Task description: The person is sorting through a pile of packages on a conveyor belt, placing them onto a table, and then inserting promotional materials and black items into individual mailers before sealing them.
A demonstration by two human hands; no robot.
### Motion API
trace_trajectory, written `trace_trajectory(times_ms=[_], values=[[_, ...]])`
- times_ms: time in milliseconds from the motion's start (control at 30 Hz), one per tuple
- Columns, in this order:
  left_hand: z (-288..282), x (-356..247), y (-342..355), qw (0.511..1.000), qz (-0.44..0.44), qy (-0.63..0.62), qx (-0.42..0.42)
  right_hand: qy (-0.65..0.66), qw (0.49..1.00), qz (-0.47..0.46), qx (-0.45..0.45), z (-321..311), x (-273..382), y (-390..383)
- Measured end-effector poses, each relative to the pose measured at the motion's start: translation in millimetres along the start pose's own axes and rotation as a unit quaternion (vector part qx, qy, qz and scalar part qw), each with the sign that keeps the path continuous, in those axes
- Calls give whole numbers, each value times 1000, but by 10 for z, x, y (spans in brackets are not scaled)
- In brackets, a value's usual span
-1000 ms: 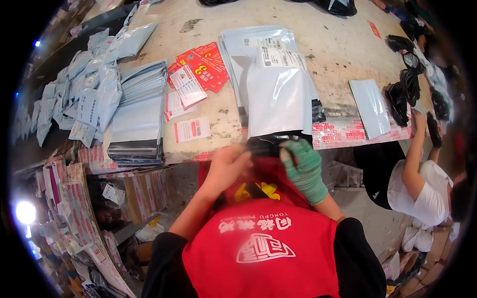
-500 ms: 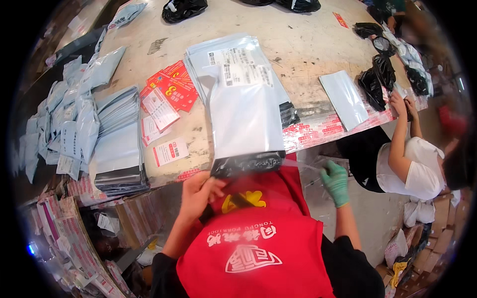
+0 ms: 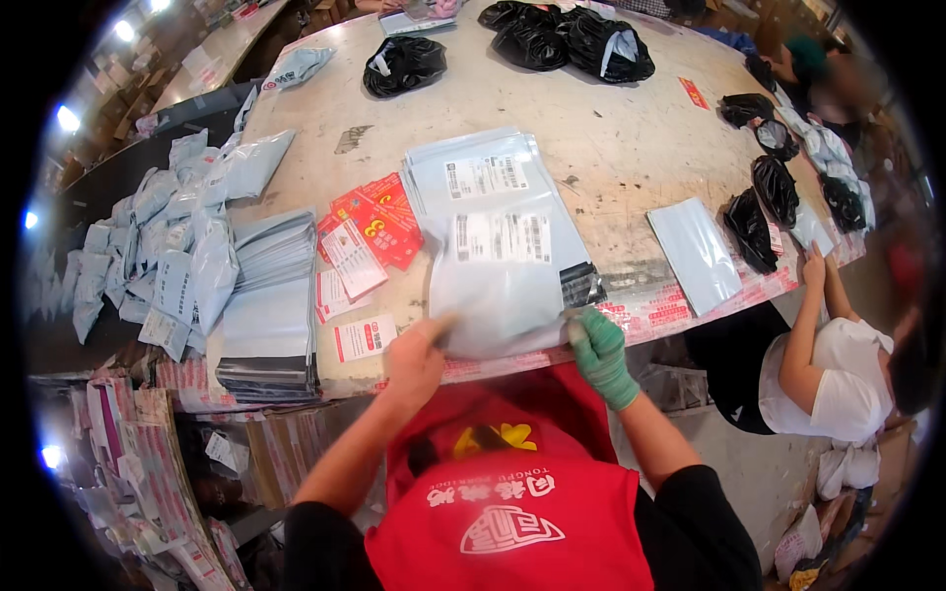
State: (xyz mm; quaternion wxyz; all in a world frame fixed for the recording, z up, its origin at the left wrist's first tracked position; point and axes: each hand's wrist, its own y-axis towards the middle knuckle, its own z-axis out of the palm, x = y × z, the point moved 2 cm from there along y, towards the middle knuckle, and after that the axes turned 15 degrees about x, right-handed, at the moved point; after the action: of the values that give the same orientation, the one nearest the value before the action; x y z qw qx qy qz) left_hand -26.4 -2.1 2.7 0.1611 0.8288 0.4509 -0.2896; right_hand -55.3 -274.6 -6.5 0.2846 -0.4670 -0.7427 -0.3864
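Observation:
A pale grey plastic mailer bag [image 3: 501,300] with a white label [image 3: 503,238] lies at the table's front edge, on top of a stack of similar labelled mailers [image 3: 471,150]. My bare left hand [image 3: 414,357] is closed at its near left corner, slightly blurred. My right hand [image 3: 599,353], in a green knit glove, pinches the near right corner. Between the two hands the bag's near end is folded under or over, and its black strip no longer shows. To the left sit red and white printed cards [image 3: 379,222] and a thick stack of flat mailers [image 3: 264,330].
Filled grey parcels [image 3: 158,222] are heaped at the left over a dark surface. Black plastic bags [image 3: 404,65] stand at the back and along the right. A flat grey mailer [image 3: 693,258] lies right of my stack. A co-worker in a white shirt [image 3: 826,360] works at the right edge.
My right hand has come in from the right, where a clear strip trailed from it, to the bag's corner. The bag's black end has gone from sight. My view has tilted up a little.

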Motion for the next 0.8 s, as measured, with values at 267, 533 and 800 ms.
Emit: trace_trajectory(times_ms=[267, 533, 800], values=[[165, 28, 183, 945, -193, -197, -177, -13, 984, 144, -104, 196, 14, 211], [95, -66, 187, 924, -167, -332, -91, 554, 795, 244, 37, 199, 382, 205], [-208, 115, -67, 837, -170, -521, 10, 312, 909, 232, 152, 17, 108, 174]])
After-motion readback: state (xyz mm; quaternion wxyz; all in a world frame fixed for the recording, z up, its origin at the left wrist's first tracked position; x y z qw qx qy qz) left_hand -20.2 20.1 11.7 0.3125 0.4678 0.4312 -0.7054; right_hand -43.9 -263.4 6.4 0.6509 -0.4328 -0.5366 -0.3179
